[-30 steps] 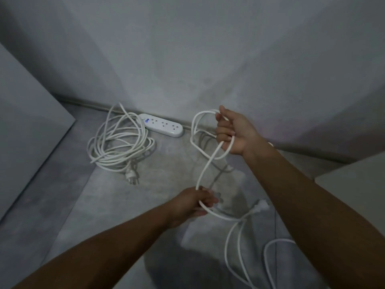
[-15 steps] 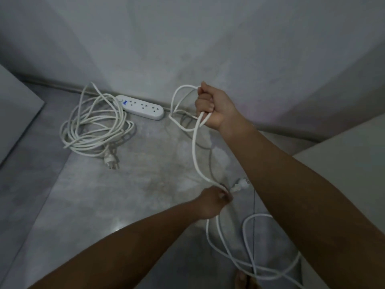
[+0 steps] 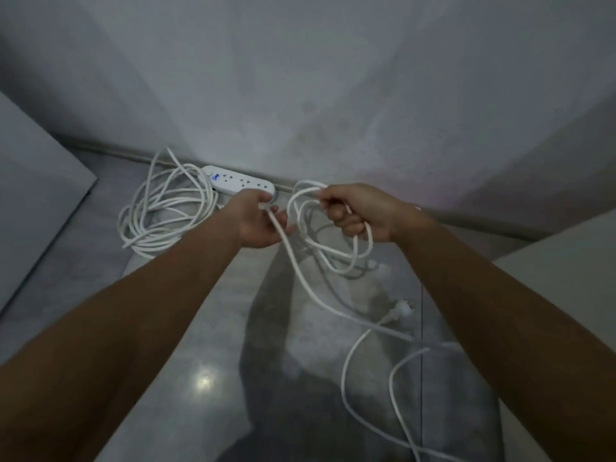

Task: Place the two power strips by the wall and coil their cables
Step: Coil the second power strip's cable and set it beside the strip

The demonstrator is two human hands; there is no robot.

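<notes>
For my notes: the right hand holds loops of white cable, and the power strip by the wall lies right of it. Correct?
No: the head view shows the power strip left of the right hand. It does hold loops of white cable.

Both arms out forward, hands close together, each holding cable.
Left hand (image 3: 260, 221) palm turned inward, fingers curled loosely round one strand of the cable (image 3: 342, 378). Right hand (image 3: 360, 211) fisted, knuckles facing left, gripping several gathered loops that hang below it. Forearms bare, converging from the lower corners.
</notes>
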